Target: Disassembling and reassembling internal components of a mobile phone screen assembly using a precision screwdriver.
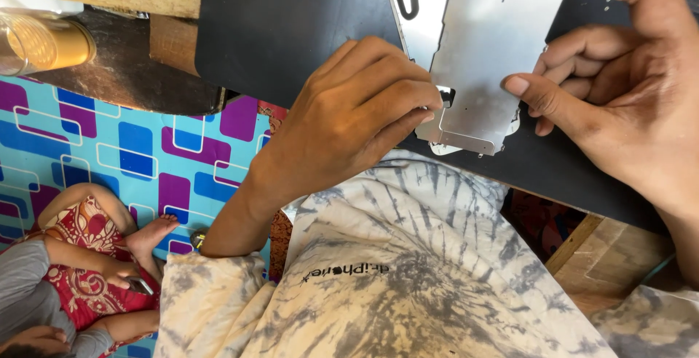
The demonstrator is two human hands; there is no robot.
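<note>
tie-dyed grey and cream shirt (408,271) fills the foreground. beyond it, left hand (349,121) pinches the lower edge of a thin silver metal shield plate (484,45) lying on the black counter mat (291,23); right hand (626,89), fingers loosely curled, thumb touching the plate's right edge. plate looks bare, work seemingly midway.

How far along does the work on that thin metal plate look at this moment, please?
Done: the metal plate lies loose on the black mat, apart from any device. In hand: the left hand pinches its lower left edge, while the right hand steadies the right edge with the thumb. Left: the plate is not yet set anywhere else; no tools show.
</note>
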